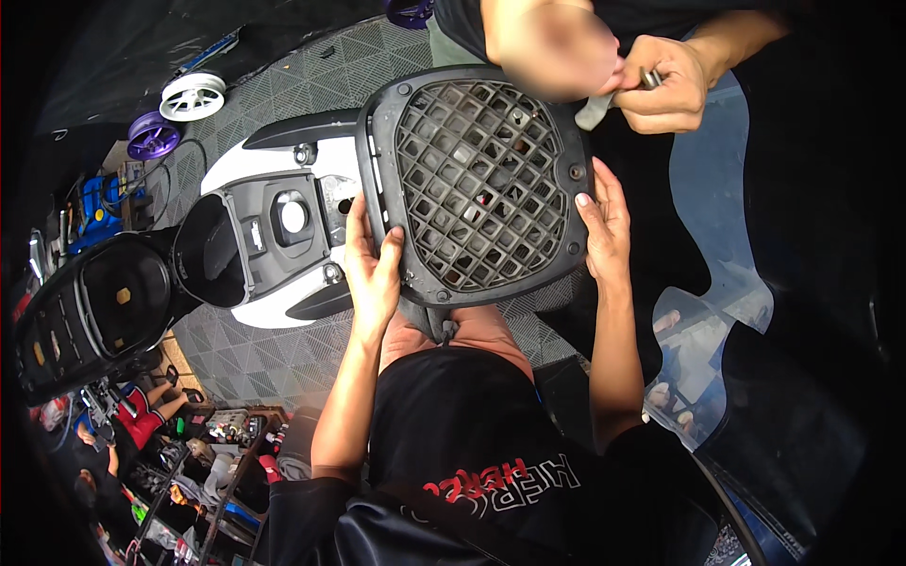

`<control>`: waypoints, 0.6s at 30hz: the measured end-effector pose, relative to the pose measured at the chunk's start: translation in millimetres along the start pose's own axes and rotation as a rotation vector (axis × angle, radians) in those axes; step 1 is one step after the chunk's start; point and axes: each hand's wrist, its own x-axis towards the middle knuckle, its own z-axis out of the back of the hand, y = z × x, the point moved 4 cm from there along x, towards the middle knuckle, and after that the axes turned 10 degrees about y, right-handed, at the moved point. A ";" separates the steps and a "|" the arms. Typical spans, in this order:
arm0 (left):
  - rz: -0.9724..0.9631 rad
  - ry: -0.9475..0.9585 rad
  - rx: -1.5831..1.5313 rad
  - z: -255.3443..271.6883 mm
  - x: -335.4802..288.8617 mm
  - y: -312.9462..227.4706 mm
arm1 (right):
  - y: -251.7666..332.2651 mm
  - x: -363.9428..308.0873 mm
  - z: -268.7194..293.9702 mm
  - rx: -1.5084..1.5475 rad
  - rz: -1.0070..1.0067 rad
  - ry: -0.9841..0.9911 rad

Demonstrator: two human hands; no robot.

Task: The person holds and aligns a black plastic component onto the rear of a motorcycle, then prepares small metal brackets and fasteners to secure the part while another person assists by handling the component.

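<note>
A black top-case mounting plate [576,247] with a lattice middle lies level in front of me, over the tail of a scooter [316,156] with white side panels. At the plate's left edge, my left hand [375,269] grips it with the thumb on top. My right hand [607,222] holds the opposite edge, thumb on the rim. Close to the plate's far right corner, a co-worker's hand [665,85] is closed around a small metal piece [651,79]. What lies under the plate is mostly hidden.
The scooter's seat [94,302] is raised at the left, baring the storage well [209,250]. A white wheel rim [192,97] and a purple wheel rim [154,137] rest on the grey tiled floor [311,80]. Shelves of parts [212,481] and another person [142,415] are at lower left.
</note>
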 end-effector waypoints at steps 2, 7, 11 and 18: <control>-0.027 -0.011 0.007 -2.7 0.2 -2.2 | -1.6 1.7 1.7 -0.009 -0.004 -0.003; -0.031 -0.020 -0.004 -7.7 0.9 -4.2 | -3.6 3.8 3.0 0.038 0.003 0.009; -0.027 -0.023 -0.028 -7.4 1.1 -4.7 | -4.7 3.6 2.2 0.010 0.003 -0.024; -0.039 -0.034 0.063 -8.5 3.9 -1.1 | -6.4 6.0 4.3 0.024 0.017 -0.045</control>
